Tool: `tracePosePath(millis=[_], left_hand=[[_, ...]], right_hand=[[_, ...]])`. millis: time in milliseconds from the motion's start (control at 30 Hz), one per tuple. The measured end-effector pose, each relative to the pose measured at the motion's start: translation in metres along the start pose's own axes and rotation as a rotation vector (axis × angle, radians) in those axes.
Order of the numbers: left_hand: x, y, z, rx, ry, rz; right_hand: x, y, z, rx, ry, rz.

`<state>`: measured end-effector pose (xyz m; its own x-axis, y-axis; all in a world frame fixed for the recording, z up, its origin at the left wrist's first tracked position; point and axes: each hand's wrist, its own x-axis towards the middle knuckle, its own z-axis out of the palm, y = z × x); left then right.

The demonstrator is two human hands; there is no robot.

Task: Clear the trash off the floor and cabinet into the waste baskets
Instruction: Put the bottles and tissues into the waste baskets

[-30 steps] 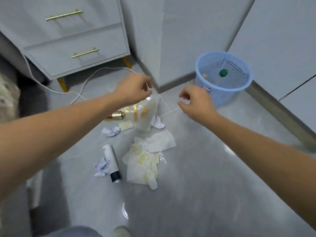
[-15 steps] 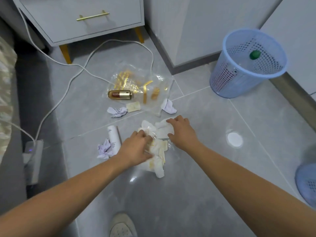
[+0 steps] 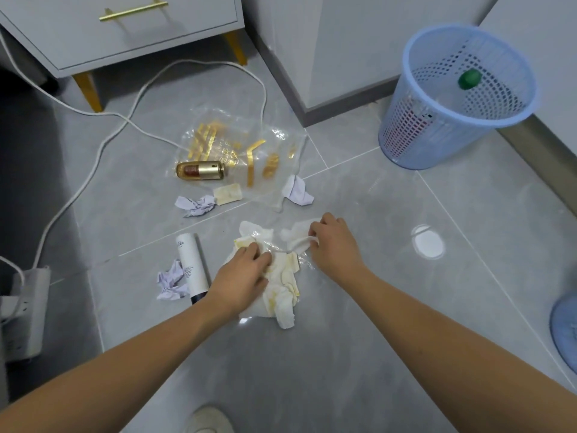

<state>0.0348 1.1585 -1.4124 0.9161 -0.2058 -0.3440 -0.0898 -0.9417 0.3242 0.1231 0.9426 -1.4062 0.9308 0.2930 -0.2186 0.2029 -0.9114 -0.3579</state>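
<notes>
Tissue pile under both hands: left hand clutching stained wad, right hand pinching white piece; I bunch inward, lift together toward waste basket beyond right fingers.

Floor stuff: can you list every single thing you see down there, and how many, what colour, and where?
stained tissues: one pile, white and yellow, floor centre, under both hands
crumpled paper: three, pale lilac, scattered round the pile
tube: one, white with dark cap, lying left of the pile
gold bottle: one, lying on the plastic bag
plastic bag: one, clear with gold print, above the pile
small wrapper: one, cream, below the bottle
waste basket: one, blue mesh, upper right, green cap inside
cable: one, white, left floor
power strip: one, grey, far left
cabinet: one, grey, gold handle, top left
left hand: grips the tissues
right hand: pinches a tissue
</notes>
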Motion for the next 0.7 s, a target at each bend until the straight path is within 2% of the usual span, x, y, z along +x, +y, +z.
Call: tracePosePath(millis=[200,400,533,700], left_hand=[[0.006,0.006,-0.013,-0.086,0.043,0.015],[0.023,0.047,-0.065,-0.155,0.156,0.085],[0.048,0.114,-0.117,-0.135,0.199,0.218],[0.077,0.244,-0.182,-0.03,0.155,0.478]], right_hand=[[-0.008,0.008,-0.016,0.128,0.118,-0.033],[-0.029,0.025,-0.069,0.166,0.284,-0.034],[-0.062,0.05,-0.137,0.137,0.387,0.0],[-0.14,0.11,-0.245,0.103,0.622,0.104]])
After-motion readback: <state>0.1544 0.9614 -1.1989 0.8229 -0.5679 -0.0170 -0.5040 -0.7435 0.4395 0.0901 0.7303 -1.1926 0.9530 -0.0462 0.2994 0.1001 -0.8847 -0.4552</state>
